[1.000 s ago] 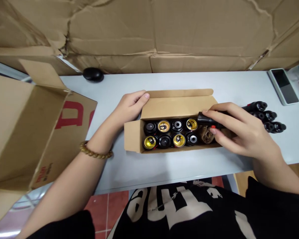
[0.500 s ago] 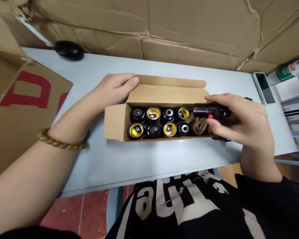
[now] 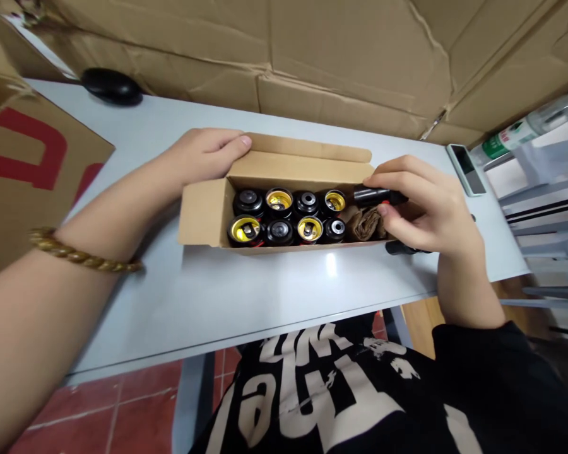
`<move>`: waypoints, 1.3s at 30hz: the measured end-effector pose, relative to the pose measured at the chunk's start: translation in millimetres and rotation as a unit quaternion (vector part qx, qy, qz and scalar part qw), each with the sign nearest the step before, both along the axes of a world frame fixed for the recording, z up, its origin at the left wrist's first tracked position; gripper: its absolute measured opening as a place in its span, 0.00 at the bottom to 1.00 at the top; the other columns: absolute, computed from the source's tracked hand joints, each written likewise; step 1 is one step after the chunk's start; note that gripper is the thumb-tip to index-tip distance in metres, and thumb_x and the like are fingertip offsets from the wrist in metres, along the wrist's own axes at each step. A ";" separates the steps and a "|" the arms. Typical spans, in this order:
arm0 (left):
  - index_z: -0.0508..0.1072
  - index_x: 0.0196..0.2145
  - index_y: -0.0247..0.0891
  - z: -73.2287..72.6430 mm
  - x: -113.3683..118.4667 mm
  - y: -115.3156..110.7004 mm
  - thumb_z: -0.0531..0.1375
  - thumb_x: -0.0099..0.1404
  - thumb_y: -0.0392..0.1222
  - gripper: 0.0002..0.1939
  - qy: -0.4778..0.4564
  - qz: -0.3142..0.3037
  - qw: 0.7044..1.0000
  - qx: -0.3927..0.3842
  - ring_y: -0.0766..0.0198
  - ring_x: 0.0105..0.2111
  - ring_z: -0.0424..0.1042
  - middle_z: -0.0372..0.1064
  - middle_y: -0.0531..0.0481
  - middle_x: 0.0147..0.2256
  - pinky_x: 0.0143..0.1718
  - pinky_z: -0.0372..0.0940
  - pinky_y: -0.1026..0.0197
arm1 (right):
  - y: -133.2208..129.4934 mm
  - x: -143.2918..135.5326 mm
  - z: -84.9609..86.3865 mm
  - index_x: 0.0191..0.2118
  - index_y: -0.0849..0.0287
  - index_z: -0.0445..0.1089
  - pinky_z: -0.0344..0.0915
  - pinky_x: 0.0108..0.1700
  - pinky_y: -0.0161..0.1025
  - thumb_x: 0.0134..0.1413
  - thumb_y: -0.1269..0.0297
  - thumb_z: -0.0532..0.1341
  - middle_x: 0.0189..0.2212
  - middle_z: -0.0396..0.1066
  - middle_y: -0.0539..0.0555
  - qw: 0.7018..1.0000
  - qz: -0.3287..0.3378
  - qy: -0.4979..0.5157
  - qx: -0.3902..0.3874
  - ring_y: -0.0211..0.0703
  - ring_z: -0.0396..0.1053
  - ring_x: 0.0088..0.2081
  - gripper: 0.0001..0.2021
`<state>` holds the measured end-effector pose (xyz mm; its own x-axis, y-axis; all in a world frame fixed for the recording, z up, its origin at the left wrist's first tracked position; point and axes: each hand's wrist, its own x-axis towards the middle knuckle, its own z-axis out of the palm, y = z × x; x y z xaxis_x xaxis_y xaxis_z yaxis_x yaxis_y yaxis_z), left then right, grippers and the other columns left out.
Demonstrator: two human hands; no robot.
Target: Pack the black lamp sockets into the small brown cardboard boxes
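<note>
An open, long cardboard box (image 3: 203, 214) lies on the table, with two rows of black cylinders (image 3: 279, 232) standing in it; some show yellow metal ends, others black ends. My left hand (image 3: 208, 152) grips the left corner of the raised lid (image 3: 303, 165), thumb on its edge, other fingers partly hidden. Over the right end of the box, my right hand (image 3: 428, 205) holds a black tube with a small red button (image 3: 370, 195), lying nearly level between thumb and fingers. Crumpled brown paper (image 3: 365, 224) fills the box below it.
Another black tube (image 3: 400, 248) lies by the box's right front corner. A black mouse (image 3: 112, 86) sits at the back left, a phone-like device (image 3: 466, 169) and a plastic bottle (image 3: 508, 137) at the back right. Large cardboard (image 3: 341, 69) walls the rear; a printed carton (image 3: 42, 151) stands left.
My right hand has lowered the black tube toward the box's right end, above the paper. The left hand keeps its hold on the lid. The whole view has shifted slightly.
</note>
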<state>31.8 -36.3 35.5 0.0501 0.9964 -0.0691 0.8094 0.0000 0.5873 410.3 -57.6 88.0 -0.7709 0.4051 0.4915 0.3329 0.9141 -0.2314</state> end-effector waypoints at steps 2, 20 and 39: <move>0.62 0.32 0.41 -1.1 0.0 2.6 0.51 0.80 0.50 0.18 0.010 0.001 1.000 0.010 0.60 0.40 0.63 0.62 0.53 0.34 0.48 0.58 0.60 | -0.3 1.4 1.1 0.62 0.51 0.80 0.84 0.54 0.53 0.73 0.67 0.63 0.54 0.83 0.59 1.000 -0.014 -0.018 0.004 0.54 0.84 0.52 0.17; 0.69 0.37 0.42 -21.6 -11.6 25.5 0.47 0.76 0.60 0.22 0.027 -0.019 0.999 0.019 0.47 0.51 0.74 0.78 0.43 0.44 0.64 0.68 0.46 | -6.8 6.5 3.2 0.64 0.50 0.77 0.84 0.42 0.48 0.70 0.63 0.68 0.48 0.84 0.55 0.997 -0.048 0.037 0.044 0.49 0.81 0.40 0.19; 0.66 0.29 0.45 -45.5 -23.3 37.8 0.53 0.70 0.68 0.24 -0.038 -0.013 0.996 0.076 0.46 0.43 0.75 0.74 0.46 0.33 0.56 0.71 0.47 | -11.5 1.6 3.5 0.54 0.51 0.78 0.73 0.42 0.47 0.71 0.69 0.63 0.46 0.81 0.56 0.999 -0.025 -0.014 0.029 0.51 0.77 0.40 0.11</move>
<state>8.6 1.5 -9.9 0.0749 0.9933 0.0883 0.7614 -0.1141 0.6381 411.9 -69.1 91.5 -0.7637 0.4154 0.4942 0.3843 0.9076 -0.1690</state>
